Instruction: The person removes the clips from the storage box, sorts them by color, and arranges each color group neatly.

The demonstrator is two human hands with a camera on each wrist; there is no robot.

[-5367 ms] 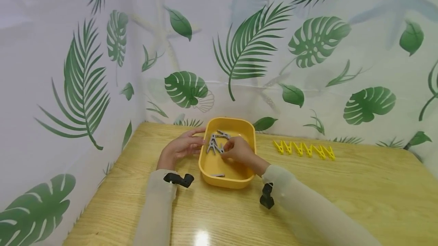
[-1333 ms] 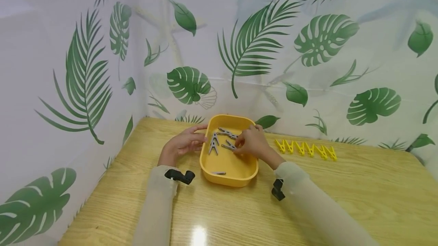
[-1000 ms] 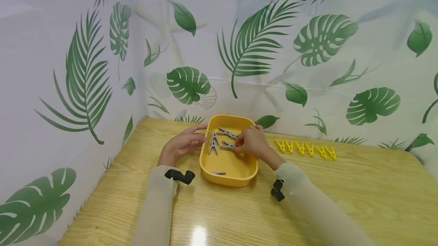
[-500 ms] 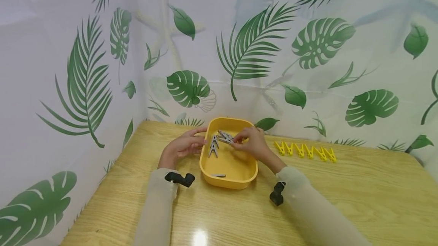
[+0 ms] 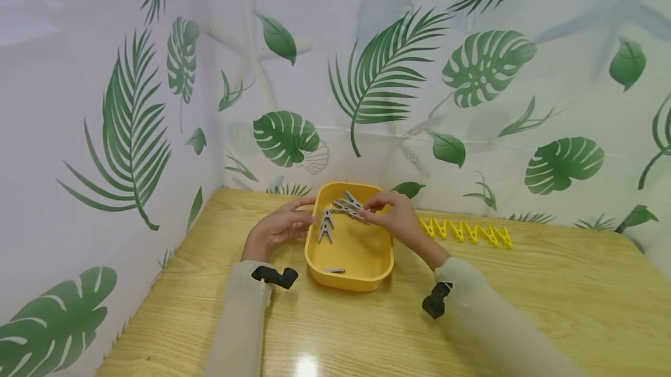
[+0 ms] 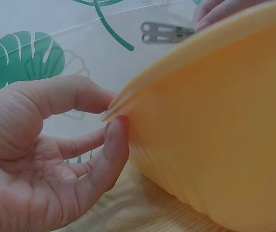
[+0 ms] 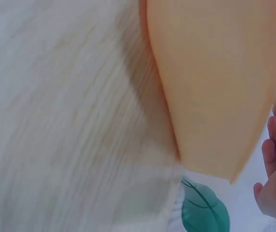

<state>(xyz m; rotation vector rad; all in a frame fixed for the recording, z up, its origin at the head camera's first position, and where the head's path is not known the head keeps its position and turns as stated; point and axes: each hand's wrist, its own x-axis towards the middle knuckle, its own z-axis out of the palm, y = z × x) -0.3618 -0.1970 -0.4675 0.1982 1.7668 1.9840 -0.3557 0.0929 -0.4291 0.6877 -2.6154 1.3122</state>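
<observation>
In the lower middle of the frame, your right hand reaches over the right rim of the yellow tray and pinches a gray clip narrowly between its fingertips, above more gray clips near the tray's back. Your left hand is loosely bent, its fingers touching the tray's outer left wall. Two gray clips sit along that wall inside, and a lone clip lies by the near edge; between them spreads the tray's floor. Behind, the rim stands close to the leaf-printed backdrop. To the right, your forearm passes just beside a row of yellow clips. Toward you, the wooden tabletop stretches to the frame's bottom.
</observation>
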